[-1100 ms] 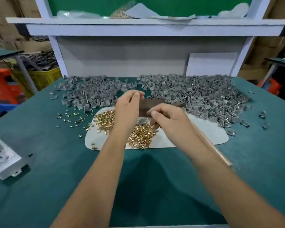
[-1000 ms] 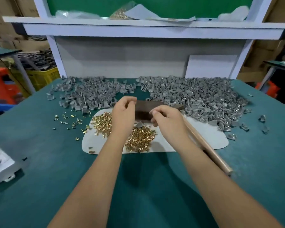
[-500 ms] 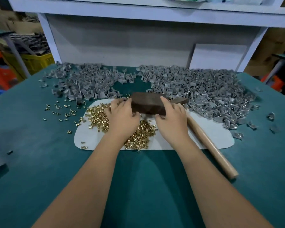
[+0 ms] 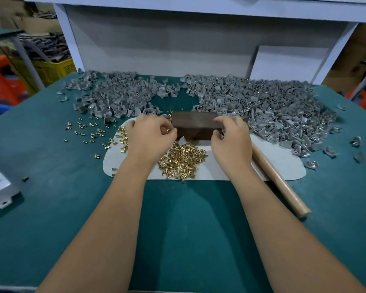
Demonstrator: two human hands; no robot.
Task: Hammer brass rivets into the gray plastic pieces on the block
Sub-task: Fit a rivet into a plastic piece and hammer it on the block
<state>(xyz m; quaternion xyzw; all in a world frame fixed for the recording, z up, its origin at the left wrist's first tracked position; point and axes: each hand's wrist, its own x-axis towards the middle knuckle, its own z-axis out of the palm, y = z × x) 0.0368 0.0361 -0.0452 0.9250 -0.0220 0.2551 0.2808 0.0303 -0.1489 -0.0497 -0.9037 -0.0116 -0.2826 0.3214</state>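
We saw dark block (image 4: 195,126) at frame centre on white mat (image 4: 283,166). Left hand (image 4: 150,137) curled at block's left end, pinching something small, we judged rivet. Right hand (image 4: 232,142) gripped right end, steadying. Brass rivets (image 4: 182,161) heaped below; gray plastic pieces (image 4: 273,108) piled above; hammer handle (image 4: 279,182) idle at right.

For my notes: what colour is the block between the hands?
Dark brown block, best seen in the head view.
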